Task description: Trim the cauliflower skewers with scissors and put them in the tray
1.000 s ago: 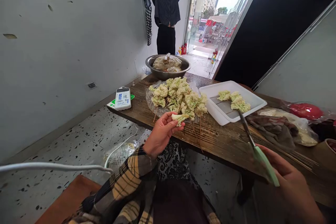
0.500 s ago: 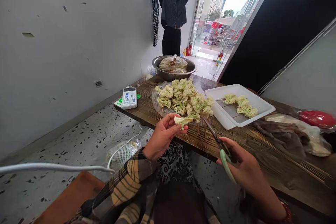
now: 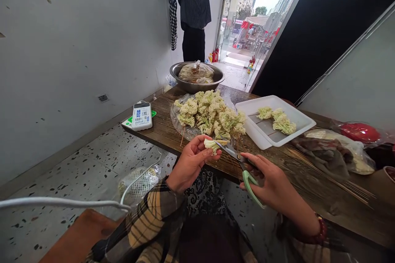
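Between the thumb and fingers of my left hand (image 3: pixel 194 160) is a cauliflower floret (image 3: pixel 211 144), its pale stem facing up. My right hand (image 3: pixel 267 178) grips a pair of scissors (image 3: pixel 250 184) with light green handles. The blades reach left to the floret's stem end; whether they are closed on it I cannot tell. Just beyond my hands a heap of cauliflower florets (image 3: pixel 212 111) lies on a clear plastic bag (image 3: pixel 177 116). Thin wooden skewers (image 3: pixel 182 136) stick out from under the heap's near edge.
On the wooden table (image 3: pixel 163 127) are a white tray (image 3: pixel 265 141) with a few skewered florets, a metal basin (image 3: pixel 197 86) holding bags, a white box-shaped device (image 3: pixel 142 117), bundled skewers (image 3: pixel 333 181) and plastic bags (image 3: pixel 348 148). A person (image 3: pixel 194 12) stands behind, arms raised.
My right hand has moved left and brought the scissors from beside the heap to the floret's stem. My left hand still holds the floret. The view has shifted slightly.
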A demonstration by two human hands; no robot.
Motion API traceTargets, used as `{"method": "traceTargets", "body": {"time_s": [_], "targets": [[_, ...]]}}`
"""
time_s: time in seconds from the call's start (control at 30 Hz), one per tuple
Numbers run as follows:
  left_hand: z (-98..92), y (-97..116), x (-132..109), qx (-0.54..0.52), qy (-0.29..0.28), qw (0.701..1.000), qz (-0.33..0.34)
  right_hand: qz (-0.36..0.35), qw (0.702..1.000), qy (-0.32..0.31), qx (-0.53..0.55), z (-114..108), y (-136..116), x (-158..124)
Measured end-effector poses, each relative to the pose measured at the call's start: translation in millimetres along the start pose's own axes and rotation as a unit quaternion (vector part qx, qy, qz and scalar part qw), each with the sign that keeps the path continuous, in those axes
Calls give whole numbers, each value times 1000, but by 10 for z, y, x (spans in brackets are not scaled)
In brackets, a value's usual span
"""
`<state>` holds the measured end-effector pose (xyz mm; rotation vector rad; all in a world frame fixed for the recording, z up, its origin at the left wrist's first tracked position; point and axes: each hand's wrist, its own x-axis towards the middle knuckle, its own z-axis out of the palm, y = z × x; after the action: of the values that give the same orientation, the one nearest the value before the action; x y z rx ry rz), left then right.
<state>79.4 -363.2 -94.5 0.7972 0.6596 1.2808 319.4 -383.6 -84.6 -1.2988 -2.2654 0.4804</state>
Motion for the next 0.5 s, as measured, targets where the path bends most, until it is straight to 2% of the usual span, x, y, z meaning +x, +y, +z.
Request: {"method": "traceTargets", "body": {"time_s": [0.5], "targets": [[-104, -48, 103, -27, 19, 999, -25, -20, 999, 29, -27, 187, 12, 203]]}}
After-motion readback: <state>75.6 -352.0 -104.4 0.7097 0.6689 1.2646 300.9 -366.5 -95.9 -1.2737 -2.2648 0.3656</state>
